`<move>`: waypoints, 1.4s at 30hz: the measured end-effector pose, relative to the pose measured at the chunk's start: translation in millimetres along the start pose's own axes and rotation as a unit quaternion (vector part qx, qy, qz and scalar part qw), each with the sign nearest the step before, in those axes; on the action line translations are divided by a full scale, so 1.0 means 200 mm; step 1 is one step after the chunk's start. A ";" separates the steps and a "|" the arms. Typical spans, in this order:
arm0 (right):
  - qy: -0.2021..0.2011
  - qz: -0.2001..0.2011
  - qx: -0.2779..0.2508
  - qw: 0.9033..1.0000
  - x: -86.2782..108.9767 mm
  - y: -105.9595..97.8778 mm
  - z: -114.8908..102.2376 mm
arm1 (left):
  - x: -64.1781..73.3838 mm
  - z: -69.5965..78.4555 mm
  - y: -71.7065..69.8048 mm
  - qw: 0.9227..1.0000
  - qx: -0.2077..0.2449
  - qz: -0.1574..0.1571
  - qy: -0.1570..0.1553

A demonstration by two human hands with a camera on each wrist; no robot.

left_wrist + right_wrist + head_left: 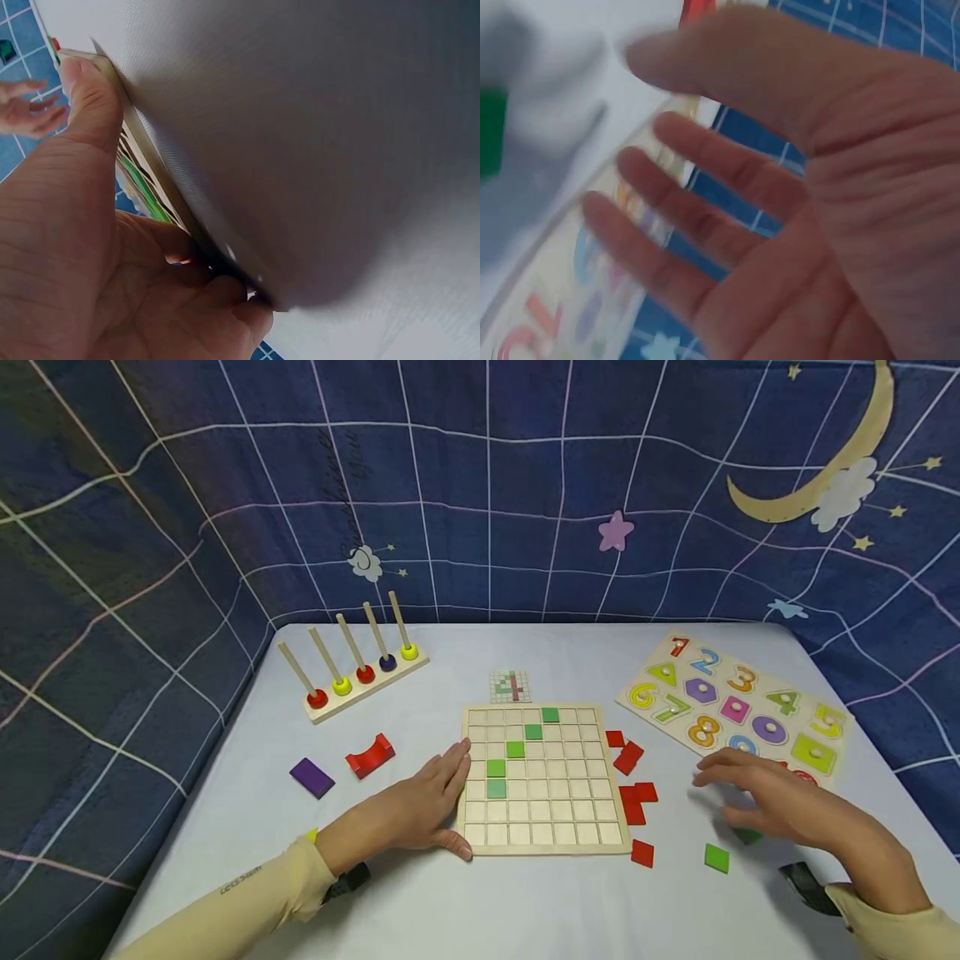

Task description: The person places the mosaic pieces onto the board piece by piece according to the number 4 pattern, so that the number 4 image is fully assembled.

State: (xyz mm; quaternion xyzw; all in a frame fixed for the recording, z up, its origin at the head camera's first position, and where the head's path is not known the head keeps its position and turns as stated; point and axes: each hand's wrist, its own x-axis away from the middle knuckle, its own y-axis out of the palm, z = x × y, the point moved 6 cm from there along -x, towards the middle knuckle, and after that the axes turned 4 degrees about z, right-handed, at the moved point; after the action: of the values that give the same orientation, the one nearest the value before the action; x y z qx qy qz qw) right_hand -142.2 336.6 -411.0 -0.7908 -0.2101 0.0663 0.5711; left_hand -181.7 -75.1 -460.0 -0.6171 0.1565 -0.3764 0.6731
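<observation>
A wooden grid board (540, 850) lies on the table, with several green square tiles (514, 749) set in a diagonal line of its cells. My left hand (431, 806) rests along the board's left edge, fingers up the side and thumb near the front corner. In the left wrist view the thumb (96, 97) touches the board's rim (154, 157). To the right, my right hand (780, 797) hovers with spread, relaxed fingers and nothing in them. Beneath it a green tile (747, 837) is partly hidden, and another green tile (717, 857) lies nearby.
Several red tiles (628, 757) lie along the board's right side. Behind it is a small pattern card (509, 687). A number-and-shape puzzle (720, 727) lies back right. At left are a peg stand (367, 687), a red arch block (371, 756) and a purple block (312, 778).
</observation>
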 end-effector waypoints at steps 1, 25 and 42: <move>0.007 -0.007 -0.005 1.000 0.01 0.01 0.02 | 0.01 0.00 -0.01 1.000 0.000 0.002 0.000; 0.049 -0.052 -0.008 0.997 0.11 0.14 0.03 | 0.01 0.00 -0.02 1.000 -0.002 -0.004 0.007; 0.046 -0.077 -0.026 0.996 0.06 0.19 -0.07 | 0.01 0.01 -0.03 1.000 0.008 -0.006 0.005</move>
State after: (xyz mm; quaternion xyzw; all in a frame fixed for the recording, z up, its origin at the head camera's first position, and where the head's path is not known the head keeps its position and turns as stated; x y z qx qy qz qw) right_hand -117.2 320.4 -440.0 -0.7890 -0.2452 -0.0198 0.5630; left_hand -180.1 -75.5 -453.5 -0.6111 0.1531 -0.3845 0.6747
